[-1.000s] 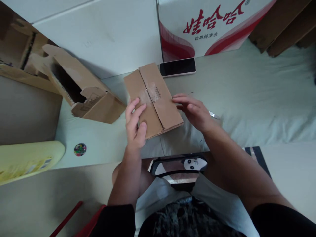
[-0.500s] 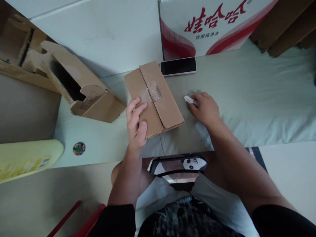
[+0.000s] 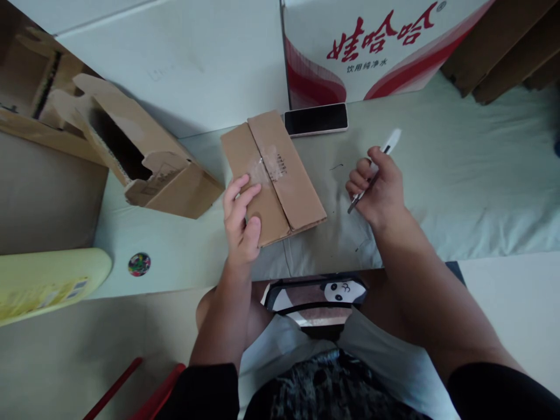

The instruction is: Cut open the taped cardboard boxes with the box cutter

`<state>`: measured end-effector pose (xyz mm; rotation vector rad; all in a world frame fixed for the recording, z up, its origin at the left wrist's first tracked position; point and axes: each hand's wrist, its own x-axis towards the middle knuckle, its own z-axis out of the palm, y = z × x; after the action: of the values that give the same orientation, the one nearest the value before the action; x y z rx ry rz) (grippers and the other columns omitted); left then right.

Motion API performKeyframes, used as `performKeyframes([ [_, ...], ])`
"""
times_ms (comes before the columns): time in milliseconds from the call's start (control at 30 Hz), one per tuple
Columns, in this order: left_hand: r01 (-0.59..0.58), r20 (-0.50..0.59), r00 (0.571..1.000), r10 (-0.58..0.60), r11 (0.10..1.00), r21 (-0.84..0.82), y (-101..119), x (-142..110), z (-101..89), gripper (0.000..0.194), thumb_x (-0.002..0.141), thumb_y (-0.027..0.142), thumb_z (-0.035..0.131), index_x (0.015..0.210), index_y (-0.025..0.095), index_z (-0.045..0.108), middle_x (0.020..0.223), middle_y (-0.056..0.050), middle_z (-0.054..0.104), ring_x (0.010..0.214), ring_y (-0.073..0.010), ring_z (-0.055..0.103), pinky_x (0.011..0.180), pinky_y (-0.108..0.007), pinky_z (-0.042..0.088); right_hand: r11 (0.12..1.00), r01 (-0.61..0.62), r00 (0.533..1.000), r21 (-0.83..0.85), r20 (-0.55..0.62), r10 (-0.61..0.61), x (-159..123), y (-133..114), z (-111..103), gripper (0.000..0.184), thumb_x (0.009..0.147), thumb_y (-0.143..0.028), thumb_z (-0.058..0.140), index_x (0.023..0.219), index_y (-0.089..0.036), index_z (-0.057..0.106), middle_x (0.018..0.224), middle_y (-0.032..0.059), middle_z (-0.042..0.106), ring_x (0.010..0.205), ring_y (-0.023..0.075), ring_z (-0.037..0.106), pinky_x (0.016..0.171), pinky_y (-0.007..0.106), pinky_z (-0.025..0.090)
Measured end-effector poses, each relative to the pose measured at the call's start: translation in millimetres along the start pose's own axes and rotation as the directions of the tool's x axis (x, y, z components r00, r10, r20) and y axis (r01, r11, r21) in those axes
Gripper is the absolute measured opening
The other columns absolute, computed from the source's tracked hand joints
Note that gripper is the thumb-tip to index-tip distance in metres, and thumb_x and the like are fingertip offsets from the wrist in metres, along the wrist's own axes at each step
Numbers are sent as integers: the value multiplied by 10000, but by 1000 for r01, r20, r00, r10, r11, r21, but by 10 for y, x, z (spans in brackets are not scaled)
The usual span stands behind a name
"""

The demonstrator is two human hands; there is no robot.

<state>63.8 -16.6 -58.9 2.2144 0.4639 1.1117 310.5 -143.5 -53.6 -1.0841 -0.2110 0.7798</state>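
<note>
the taped cardboard box point(image 3: 282, 175) lies on the pale green cloth point(image 3: 437, 181), the left hand point(image 3: 240, 219) resting on it, fingers apart. to its right, the right hand point(image 3: 378, 189)'s fingers are clamped on a white utility knife point(image 3: 391, 142). a smartphone point(image 3: 315, 119) lies just beyond the box, an open carton point(image 3: 175, 186) to its left.

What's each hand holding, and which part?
Right hand grips a slim white tool round its middle; left hand holds a brown cardboard box at its left side.
</note>
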Motion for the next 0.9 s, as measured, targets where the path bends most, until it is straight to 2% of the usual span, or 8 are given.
performKeyframes([
  [133,-14,-24,1000,15,999,29,24,-5,9,455,1041,540,444,1371,315,662,1488,-69,592,1417,-288,553,1271,-547,371,990,131,990,-56,55,-128,95,-9,-114,752,730,-822,664,671,-250,181,561,-80,128,479,116,193,441,279,233],
  [300,-16,-31,999,17,999,46,58,-28,27,437,1024,556,461,1301,301,683,1451,-69,622,1398,-309,570,1248,-573,395,973,164,978,-160,153,-140,182,10,-245,705,790,-900,465,637,-255,225,566,-55,151,509,153,261,487,317,324],
  [400,-45,-15,999,45,999,17,95,-35,49,402,1031,521,469,1308,313,672,1459,-63,619,1388,-306,574,1245,-572,393,981,165,980,-103,125,-152,187,30,-295,675,795,-927,375,650,-268,358,585,-39,199,533,170,305,517,331,360],
  [533,-55,-4,998,55,998,-1,160,-51,100,395,1037,513,459,1313,311,657,1453,-67,617,1371,-299,578,1249,-573,381,975,193,976,-111,120,-179,185,76,-353,707,802,-950,291,742,-282,515,592,-40,222,514,163,267,496,320,310],
  [667,-46,6,999,46,999,9,204,-85,153,408,1044,511,441,1323,291,640,1455,-80,605,1384,-293,558,1250,-566,382,966,233,972,-115,50,-229,181,102,-333,733,808,-963,241,713,-277,479,571,-57,183,469,142,223,464,302,277],
  [800,-40,3,999,40,999,29,198,-106,175,422,1044,529,416,1311,287,636,1449,-85,600,1385,-294,553,1251,-564,382,972,233,970,-38,-55,-235,153,95,-252,723,824,-953,221,675,-273,412,554,-58,163,446,145,243,444,302,280],
  [900,-41,6,999,40,998,38,183,-110,176,422,1045,529,409,1300,280,635,1441,-92,602,1385,-293,556,1247,-556,384,972,234,972,25,-43,-233,125,102,-233,723,821,-961,250,666,-276,424,522,-63,165,422,142,236,421,301,261],
])
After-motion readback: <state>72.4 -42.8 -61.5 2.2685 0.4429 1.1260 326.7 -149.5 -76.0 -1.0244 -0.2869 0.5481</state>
